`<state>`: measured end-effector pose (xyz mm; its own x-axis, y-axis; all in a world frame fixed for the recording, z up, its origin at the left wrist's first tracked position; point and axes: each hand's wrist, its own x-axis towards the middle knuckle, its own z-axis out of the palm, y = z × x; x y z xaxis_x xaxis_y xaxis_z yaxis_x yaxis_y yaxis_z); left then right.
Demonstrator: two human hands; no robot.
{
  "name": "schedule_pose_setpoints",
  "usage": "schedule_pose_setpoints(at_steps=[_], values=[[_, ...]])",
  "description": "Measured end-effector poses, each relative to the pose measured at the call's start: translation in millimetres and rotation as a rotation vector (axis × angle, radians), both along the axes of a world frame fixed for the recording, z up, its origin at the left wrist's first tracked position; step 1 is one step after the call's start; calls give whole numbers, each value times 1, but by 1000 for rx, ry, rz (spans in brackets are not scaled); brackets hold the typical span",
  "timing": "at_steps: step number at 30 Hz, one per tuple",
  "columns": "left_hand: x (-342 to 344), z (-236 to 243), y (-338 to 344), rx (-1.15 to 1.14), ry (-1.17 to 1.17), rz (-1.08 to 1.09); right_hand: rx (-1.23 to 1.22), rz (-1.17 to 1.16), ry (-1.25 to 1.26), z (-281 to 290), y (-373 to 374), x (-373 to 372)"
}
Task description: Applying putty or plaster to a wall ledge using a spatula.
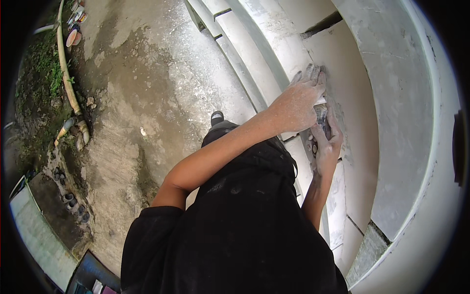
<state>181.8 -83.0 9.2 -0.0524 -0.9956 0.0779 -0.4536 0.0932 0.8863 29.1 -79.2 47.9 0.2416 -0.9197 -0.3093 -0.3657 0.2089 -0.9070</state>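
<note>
My left hand [304, 93], coated in pale dust, reaches across my body to a white panel. Its fingers point away from me, and its thumb side meets a small, shiny grey-and-dark thing with a white edge [320, 115]. I cannot make out its kind. From below, my right hand [329, 142], dusty too, closes on the same thing, with thumb and fingers on either side of it. The left palm hides part of it. Behind both hands stands the white wall panel [355, 93], smudged grey near the fingertips.
Grey ledges [399, 73] curve along the right, with dark gaps [323, 23] between panels. Wet, white-speckled concrete [196, 68] lies to the left. Beyond it are a yellowish pipe [66, 73], weeds [41, 73], an orange-rimmed tub [73, 37] and several dark shoes [71, 201].
</note>
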Motion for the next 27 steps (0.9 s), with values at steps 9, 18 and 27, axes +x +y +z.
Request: schedule_pose_setpoints(at_steps=[9, 18, 27], values=[[5, -11, 0, -138, 275, 150, -157, 99, 301, -5, -20, 20], [9, -21, -11, -205, -79, 203, -380, 112, 334, -18, -16, 40], [27, -5, -17, 149, -88, -104, -279, 1, 264, -9, -4, 57]])
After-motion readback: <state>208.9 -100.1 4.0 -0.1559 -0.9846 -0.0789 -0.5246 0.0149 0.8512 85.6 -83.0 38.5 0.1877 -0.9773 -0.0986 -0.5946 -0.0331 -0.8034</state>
